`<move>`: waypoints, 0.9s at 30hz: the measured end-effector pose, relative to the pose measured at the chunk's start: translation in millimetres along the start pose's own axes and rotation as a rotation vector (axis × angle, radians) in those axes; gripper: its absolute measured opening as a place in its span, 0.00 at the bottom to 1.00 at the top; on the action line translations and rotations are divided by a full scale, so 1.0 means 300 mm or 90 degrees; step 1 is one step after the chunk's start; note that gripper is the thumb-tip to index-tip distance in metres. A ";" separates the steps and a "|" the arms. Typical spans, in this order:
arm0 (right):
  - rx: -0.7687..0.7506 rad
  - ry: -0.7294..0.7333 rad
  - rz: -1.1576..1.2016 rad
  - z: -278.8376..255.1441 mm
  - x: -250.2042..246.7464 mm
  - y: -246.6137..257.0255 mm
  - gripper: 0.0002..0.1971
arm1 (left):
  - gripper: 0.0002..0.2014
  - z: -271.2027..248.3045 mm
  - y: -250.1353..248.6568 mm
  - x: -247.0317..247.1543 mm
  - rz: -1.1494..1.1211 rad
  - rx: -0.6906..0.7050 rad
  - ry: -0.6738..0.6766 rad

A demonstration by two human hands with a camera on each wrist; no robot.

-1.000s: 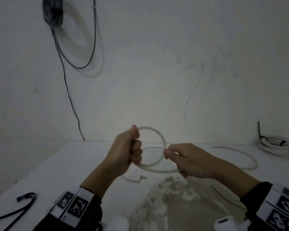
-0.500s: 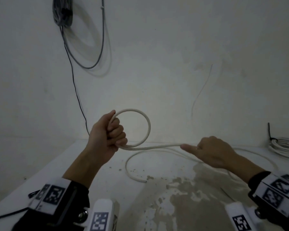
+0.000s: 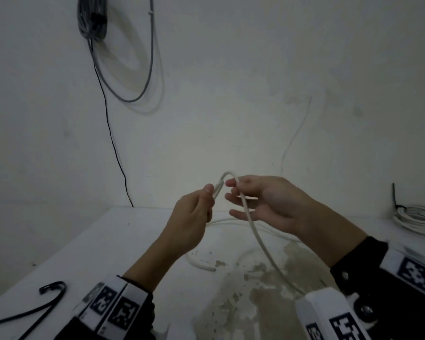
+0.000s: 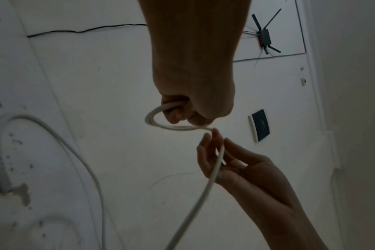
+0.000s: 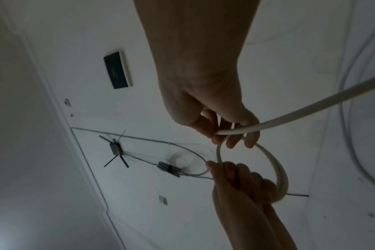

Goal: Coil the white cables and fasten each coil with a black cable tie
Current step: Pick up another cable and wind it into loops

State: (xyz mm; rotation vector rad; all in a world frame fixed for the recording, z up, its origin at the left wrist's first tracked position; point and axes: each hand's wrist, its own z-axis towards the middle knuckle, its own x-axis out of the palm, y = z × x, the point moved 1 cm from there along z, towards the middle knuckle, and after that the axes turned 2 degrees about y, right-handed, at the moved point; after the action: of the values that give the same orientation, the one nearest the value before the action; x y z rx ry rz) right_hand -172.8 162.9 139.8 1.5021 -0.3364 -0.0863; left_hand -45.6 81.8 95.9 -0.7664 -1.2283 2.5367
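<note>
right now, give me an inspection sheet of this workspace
surface: white table, stained and chipped near the front.
job's things: white cable held in a small loop; tied white coil far right; black cable tie front left.
clutter: nothing seen.
hands: left hand grips the loop; right hand guides the strand with loosely curled fingers.
cables: grey cable bundle hangs on the wall.
surroundings: bare white wall.

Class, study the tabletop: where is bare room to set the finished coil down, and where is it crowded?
Bare table lies left of the left hand, between the wall and the black cable tie. Crowded: under both hands, where the white cable sprawls over the stained patch, and the far right corner with the tied coil.
</note>
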 end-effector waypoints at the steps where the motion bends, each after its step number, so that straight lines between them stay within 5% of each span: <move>1: -0.010 0.001 -0.035 -0.008 0.015 -0.013 0.10 | 0.23 0.001 -0.004 0.005 0.006 0.005 -0.010; 6: -0.106 -0.040 -0.098 -0.036 0.068 -0.073 0.07 | 0.23 0.010 0.005 0.022 -0.030 0.019 -0.034; 12: -0.335 -0.185 -0.272 -0.063 0.108 -0.132 0.05 | 0.29 -0.014 -0.007 0.047 -0.138 -0.019 -0.012; 15: -0.395 -0.122 -0.349 -0.080 0.115 -0.149 0.07 | 0.23 -0.021 -0.005 0.027 -0.155 -0.006 -0.035; 17: -0.375 -0.106 -0.322 -0.081 0.094 -0.148 0.10 | 0.22 -0.018 0.005 -0.003 -0.227 -0.047 -0.041; 20: -0.279 -0.274 -0.281 -0.067 0.056 -0.132 0.07 | 0.20 -0.023 0.000 -0.039 -0.509 -0.112 0.019; 24: -0.096 -0.164 -0.167 -0.047 0.076 -0.092 0.24 | 0.19 -0.058 -0.007 -0.031 -0.680 -0.105 0.184; 27: -0.056 -0.081 -0.143 -0.050 0.071 -0.058 0.22 | 0.19 -0.080 -0.011 -0.040 -0.704 -0.125 0.285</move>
State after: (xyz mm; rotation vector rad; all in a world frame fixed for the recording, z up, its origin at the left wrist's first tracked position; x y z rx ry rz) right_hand -145.8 170.6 125.7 1.4454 -0.2608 -0.3715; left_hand -22.6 95.0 90.5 -0.4367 -1.2405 1.2954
